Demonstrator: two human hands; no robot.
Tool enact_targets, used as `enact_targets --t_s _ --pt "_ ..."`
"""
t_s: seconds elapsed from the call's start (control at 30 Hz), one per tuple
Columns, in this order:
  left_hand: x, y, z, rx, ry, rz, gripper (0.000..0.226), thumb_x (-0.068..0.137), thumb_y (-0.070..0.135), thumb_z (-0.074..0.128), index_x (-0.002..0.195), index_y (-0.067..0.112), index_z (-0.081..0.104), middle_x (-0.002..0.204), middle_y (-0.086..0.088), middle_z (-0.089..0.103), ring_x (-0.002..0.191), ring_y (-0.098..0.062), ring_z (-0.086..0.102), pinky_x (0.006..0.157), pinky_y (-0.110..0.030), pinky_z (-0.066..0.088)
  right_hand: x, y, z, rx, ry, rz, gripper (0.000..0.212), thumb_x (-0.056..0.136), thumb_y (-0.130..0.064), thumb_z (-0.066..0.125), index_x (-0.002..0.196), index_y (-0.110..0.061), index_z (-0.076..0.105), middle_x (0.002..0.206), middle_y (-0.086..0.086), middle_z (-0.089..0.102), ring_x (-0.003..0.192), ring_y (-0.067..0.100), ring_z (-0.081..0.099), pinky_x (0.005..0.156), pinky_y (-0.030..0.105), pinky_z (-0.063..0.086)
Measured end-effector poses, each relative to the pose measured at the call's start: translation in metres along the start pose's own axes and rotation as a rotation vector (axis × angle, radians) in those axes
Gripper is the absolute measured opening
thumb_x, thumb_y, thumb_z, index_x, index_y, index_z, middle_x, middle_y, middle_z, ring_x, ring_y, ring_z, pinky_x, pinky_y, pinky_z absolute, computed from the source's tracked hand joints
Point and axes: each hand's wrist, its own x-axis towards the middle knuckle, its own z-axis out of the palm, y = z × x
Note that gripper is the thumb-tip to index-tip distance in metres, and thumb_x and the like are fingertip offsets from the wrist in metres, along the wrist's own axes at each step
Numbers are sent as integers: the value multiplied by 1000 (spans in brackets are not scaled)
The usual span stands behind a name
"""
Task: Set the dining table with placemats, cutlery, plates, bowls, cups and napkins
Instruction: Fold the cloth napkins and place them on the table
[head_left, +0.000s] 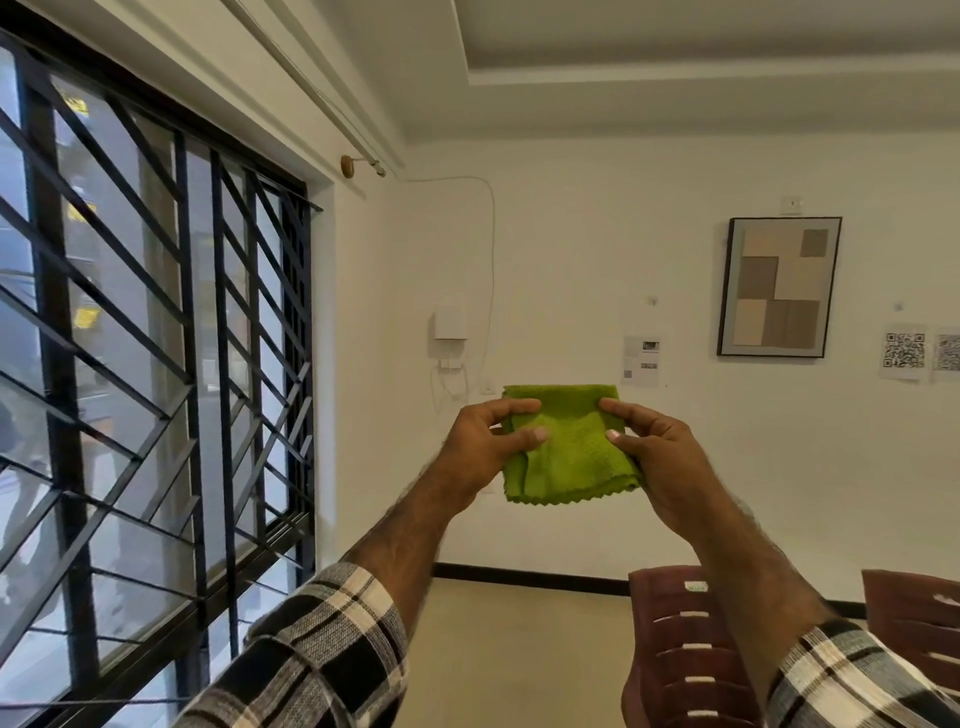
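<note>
White wall, barred window (156, 338) at frame left, chair backs (691, 649) lower right; no bench in view. Folded green napkin (569, 447) held up mid-frame, left hand (488, 441) and right hand (660, 452) fingers pinched on its side edges. Napkin unplaced; progress on other settings impossible to judge.

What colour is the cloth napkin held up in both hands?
Bright green napkin, clearest in the head view.
</note>
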Motion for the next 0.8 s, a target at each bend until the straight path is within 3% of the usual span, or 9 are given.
enact_targets --t_s 0.1,0.27,0.37,0.47,0.53,0.63,0.7,0.8 --pt "0 10 -4 76 -85 -62 70 71 11 97 135 23 71 137 -2 67 119 -24 71 95 -45 63 -2 -1 0 -10 7 4 45 99 10 59 136 -13 68 137 1 69 107 34 75 76 42 67" --pt "2 17 -16 91 -156 -86 70 79 -2 89 140 23 68 143 -9 64 120 -26 71 94 -50 63 -8 -1 -3 -90 -38 16 61 96 13 63 146 -20 60 147 -2 61 118 29 70 75 39 65" --pt "-1 18 -22 13 -191 -103 67 83 1 85 143 24 66 140 -6 68 122 -27 71 93 -50 63 -12 -4 -10 -64 -72 17 77 93 14 65 157 -26 47 146 0 63 121 30 70 80 45 65" --pt "-5 12 -17 -99 -125 -92 60 78 20 89 135 24 72 138 -5 69 124 -29 69 97 -49 61 -17 -9 -7 123 -25 87 54 96 -9 71 146 -23 55 125 11 73 102 30 74 72 39 64" --pt "-10 4 -7 -77 -32 -77 54 71 22 93 123 24 79 133 -6 70 123 -31 69 95 -47 63 -21 -5 1 -2 8 193 38 96 -27 73 129 -9 66 118 18 75 95 31 75 71 39 61" --pt "-15 -11 5 2 54 -52 45 72 13 96 113 27 83 131 -7 70 118 -32 69 86 -49 66 -23 9 5 -156 64 210 18 97 -21 75 105 -5 73 105 18 77 87 25 74 73 40 58" --pt "-18 -13 9 10 47 -41 47 75 12 95 117 29 82 133 -6 68 117 -30 70 86 -49 66 -26 10 6 -99 129 186 13 97 -14 74 107 -10 68 98 12 75 87 26 72 69 40 58" --pt "-20 -11 12 15 28 -20 53 78 15 94 124 34 78 136 -2 67 121 -24 68 96 -45 63 -28 14 5 -100 253 31 29 97 -7 72 117 -20 56 89 12 68 80 27 67 61 39 56"
